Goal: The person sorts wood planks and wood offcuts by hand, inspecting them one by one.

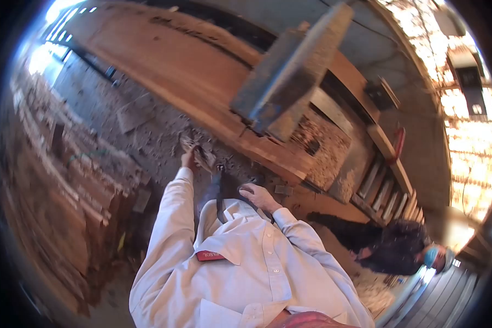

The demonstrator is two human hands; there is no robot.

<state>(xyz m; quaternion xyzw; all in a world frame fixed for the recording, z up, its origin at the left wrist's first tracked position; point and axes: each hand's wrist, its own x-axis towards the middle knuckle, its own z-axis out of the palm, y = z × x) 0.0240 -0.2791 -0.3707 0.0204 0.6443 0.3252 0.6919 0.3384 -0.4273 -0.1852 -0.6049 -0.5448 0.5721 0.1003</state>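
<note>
My left hand (189, 159) reaches forward over the littered ground, with its fingers closed around a pale, rough, flat piece (205, 158) whose kind I cannot make out. Close to my waist, my right hand (260, 197) has its fingers curled in. It is beside a dark strap (221, 206) that hangs over my light shirt (246, 246); whether it grips anything is hidden. Ahead of both hands lies a long, thick wooden slab (169, 71).
A bulky, dusty machine part (290, 82) stands across the slab, with wood chips (322, 145) beside it. Stacked boards (60, 202) rise at left. A person in dark clothes (393, 246) is at right, near a wooden roller frame (385, 191). Shavings cover the ground.
</note>
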